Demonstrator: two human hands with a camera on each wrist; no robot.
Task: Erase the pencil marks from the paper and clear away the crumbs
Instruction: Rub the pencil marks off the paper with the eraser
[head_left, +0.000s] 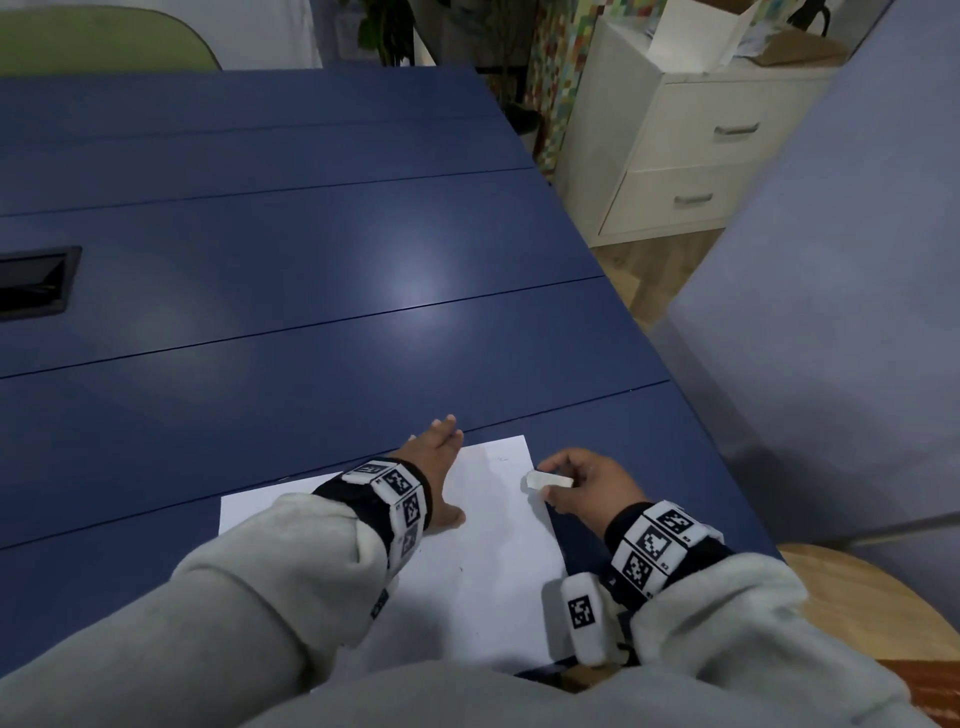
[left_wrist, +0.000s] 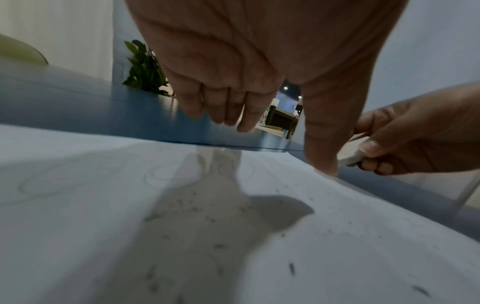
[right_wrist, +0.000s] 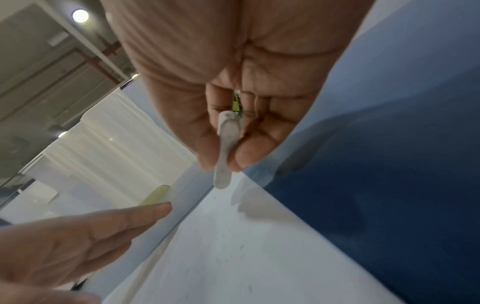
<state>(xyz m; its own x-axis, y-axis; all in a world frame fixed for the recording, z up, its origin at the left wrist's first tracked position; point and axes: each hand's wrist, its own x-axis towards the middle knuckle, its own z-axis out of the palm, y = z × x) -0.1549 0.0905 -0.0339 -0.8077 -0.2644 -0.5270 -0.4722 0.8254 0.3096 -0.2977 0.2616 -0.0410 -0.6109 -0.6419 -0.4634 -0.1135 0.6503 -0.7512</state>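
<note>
Fingers (right_wrist: 241, 156) of the right hand (head_left: 587, 486) pinch a white eraser (head_left: 549, 480) between thumb and fingertips, its worn rounded end poking out just above the paper's right edge; fingers (left_wrist: 228, 107) of the left hand (head_left: 441, 470) lie straight and flat, holding nothing, tips past the far edge of the paper (head_left: 493, 571) on the blue table (head_left: 311, 260); the thumb presses the sheet. Faint looping pencil marks (left_wrist: 161, 176) sit near those straight fingers; dark crumbs (left_wrist: 197, 209) speckle the sheet beneath the palm. My call: keep that flat hand firm so the thin sheet can't buckle, rub in short strokes away from it, then sweep the crumbs off the edge. Smooth matte paper, soft rubbery eraser, slick grooved tabletop.
</note>
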